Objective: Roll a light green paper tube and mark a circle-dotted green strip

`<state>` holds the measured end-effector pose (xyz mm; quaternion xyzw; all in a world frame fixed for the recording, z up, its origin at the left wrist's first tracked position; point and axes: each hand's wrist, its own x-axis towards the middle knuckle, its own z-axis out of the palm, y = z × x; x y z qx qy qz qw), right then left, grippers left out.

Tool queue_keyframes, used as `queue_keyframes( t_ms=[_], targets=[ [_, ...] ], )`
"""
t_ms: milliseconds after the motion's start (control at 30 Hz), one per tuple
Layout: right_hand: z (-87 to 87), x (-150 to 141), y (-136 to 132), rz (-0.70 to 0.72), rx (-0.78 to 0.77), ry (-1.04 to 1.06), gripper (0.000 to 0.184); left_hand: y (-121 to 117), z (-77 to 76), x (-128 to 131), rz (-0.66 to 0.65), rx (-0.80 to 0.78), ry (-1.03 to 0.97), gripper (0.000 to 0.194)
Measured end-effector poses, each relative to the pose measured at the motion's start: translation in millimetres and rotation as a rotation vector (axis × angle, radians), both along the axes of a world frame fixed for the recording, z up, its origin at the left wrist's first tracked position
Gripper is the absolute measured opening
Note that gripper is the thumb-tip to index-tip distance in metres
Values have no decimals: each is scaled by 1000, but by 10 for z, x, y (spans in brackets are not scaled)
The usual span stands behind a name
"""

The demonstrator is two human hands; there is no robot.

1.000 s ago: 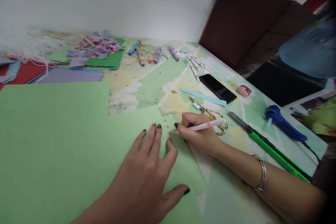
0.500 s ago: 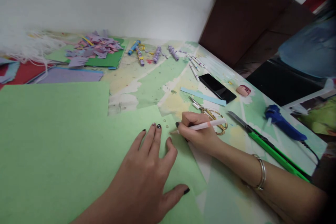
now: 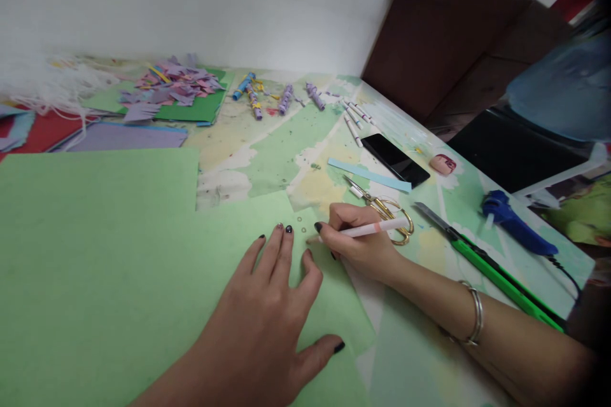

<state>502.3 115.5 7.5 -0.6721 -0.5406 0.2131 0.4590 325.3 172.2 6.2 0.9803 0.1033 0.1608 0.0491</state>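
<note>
My left hand [image 3: 267, 305] lies flat on a sheet of light green paper [image 3: 233, 229], fingers spread and pressing on it. Between thumb and fingers, my right hand [image 3: 360, 241] grips a white felt-tip pen [image 3: 377, 227] with an orange band. The pen slants, and its tip meets the paper just right of my left fingertips. Two small drawn rings [image 3: 301, 224] show on the paper near the tip. Gold-handled scissors [image 3: 382, 206] lie behind my right hand, partly covered by the hand and the pen.
A green utility knife [image 3: 501, 280] with its blade out and a blue glue gun [image 3: 518, 226] lie at the right. Further back are a phone [image 3: 396, 160], a light blue paper strip [image 3: 370, 175], several markers [image 3: 353, 130], decorated paper rolls [image 3: 285, 100] and paper scraps [image 3: 176, 82].
My right hand and the pen have shifted very slightly left, with the tip still at the paper. My left hand has stayed in place.
</note>
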Motion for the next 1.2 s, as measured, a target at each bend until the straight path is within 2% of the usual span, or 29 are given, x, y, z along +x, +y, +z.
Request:
queue_keyframes(
  t_ms=[433, 933, 1100, 1200],
  targets=[
    [-21, 28, 18, 5, 66, 2, 32, 8, -8, 6, -3, 21, -12, 64],
    [-6, 10, 14, 13, 44, -21, 32, 5, -24, 6, -5, 42, -45, 65],
    [-2, 14, 12, 5, 50, 29, 32, 8, -24, 7, -3, 59, -48, 66],
    [10, 24, 17, -70, 36, 147, 31, 10, -21, 8, -3, 61, -44, 66]
  ],
)
